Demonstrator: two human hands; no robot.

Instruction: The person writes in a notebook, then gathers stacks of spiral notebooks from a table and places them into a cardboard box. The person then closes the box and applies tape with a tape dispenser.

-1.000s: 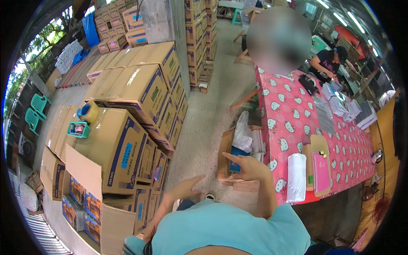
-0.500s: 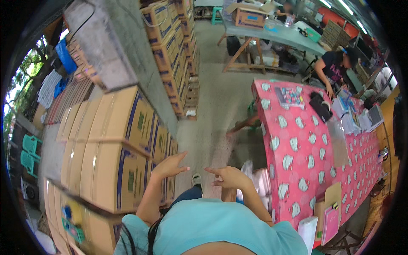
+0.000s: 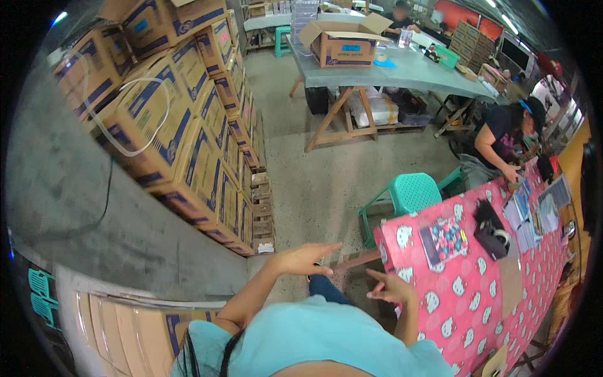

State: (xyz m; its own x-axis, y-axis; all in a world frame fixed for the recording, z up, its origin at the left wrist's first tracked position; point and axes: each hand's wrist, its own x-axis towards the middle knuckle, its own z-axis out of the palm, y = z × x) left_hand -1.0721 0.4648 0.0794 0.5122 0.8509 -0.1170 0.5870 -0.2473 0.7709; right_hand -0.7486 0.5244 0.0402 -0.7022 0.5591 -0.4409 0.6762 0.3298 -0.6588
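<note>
My left hand (image 3: pixel 304 259) is held out in front of me, fingers stretched, over the concrete floor. It holds nothing. My right hand (image 3: pixel 394 289) hangs beside the near left edge of the pink-covered table (image 3: pixel 440 295), fingers apart and nothing in them. Near that table's far left corner lies a flat pack with a colourful dotted cover (image 3: pixel 445 242). To its right stands a black tape dispenser (image 3: pixel 492 232). A green plastic stool (image 3: pixel 411 193) is just past the table corner.
Stacked cartons (image 3: pixel 207 169) on a wooden pallet (image 3: pixel 262 217) line the left, behind a grey concrete wall (image 3: pixel 151 207). Ahead, an open carton (image 3: pixel 345 50) sits on a trestle table (image 3: pixel 402 74). A person (image 3: pixel 499 141) works at the pink table's far side, near stacked booklets (image 3: pixel 521 213).
I have moved forward past the near carton stack. The pink table, stool and trestle table now appear closer. Both hands have swung while staying free of things.
</note>
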